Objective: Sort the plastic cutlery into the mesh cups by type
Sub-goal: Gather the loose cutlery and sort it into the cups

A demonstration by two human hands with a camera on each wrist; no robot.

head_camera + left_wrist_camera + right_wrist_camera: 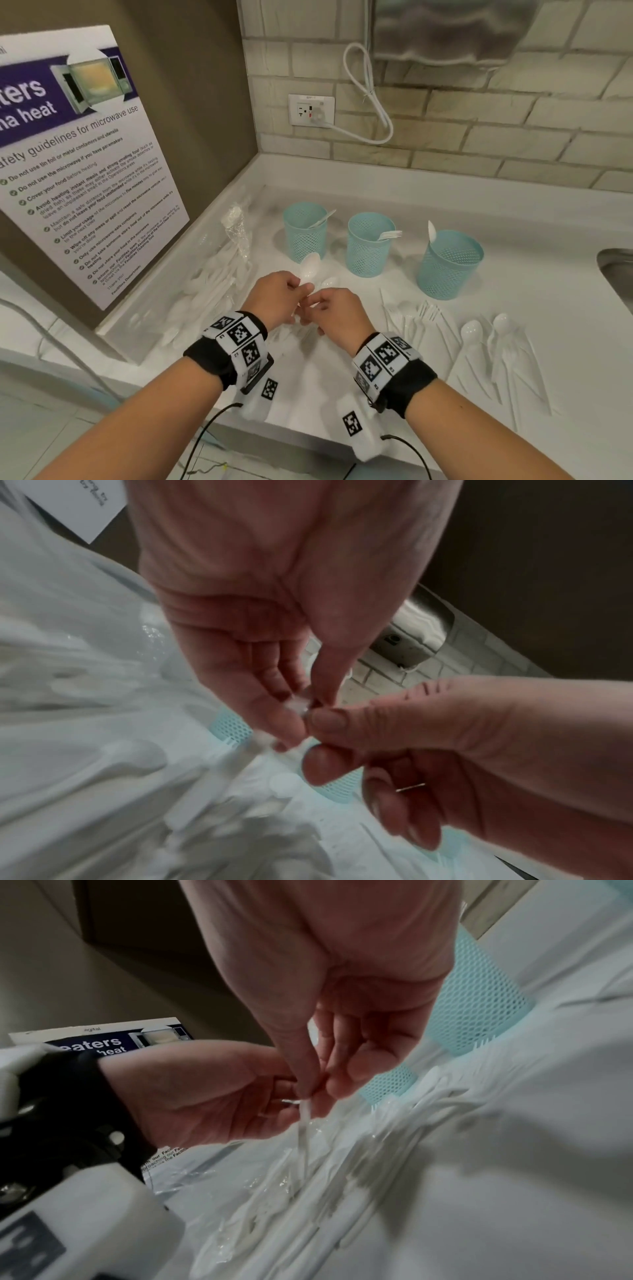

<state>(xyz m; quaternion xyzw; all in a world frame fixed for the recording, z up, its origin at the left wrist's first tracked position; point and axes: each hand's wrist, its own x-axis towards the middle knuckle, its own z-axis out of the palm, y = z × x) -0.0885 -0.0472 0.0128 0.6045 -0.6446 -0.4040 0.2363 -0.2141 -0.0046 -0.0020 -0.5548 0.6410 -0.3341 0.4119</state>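
Observation:
Both hands meet above the white counter (513,240). My left hand (301,291) pinches a white plastic spoon (310,265), its bowl pointing up and away. My right hand (313,303) pinches a thin white cutlery handle (304,1123) that hangs down from thumb and forefinger; a second spoon bowl (329,282) shows just beyond its fingers. The fingertips of the two hands touch in the left wrist view, left hand (301,710) and right hand (329,734). Three blue mesh cups stand behind: the left cup (305,236), the middle cup (368,250) holding a fork, and the right cup (448,270).
A heap of wrapped white cutlery (212,284) lies left of my hands. Loose forks (424,315) and spoons (472,334) lie to the right. A steel sink (616,274) starts at the right edge. A poster (68,154) leans on the left wall.

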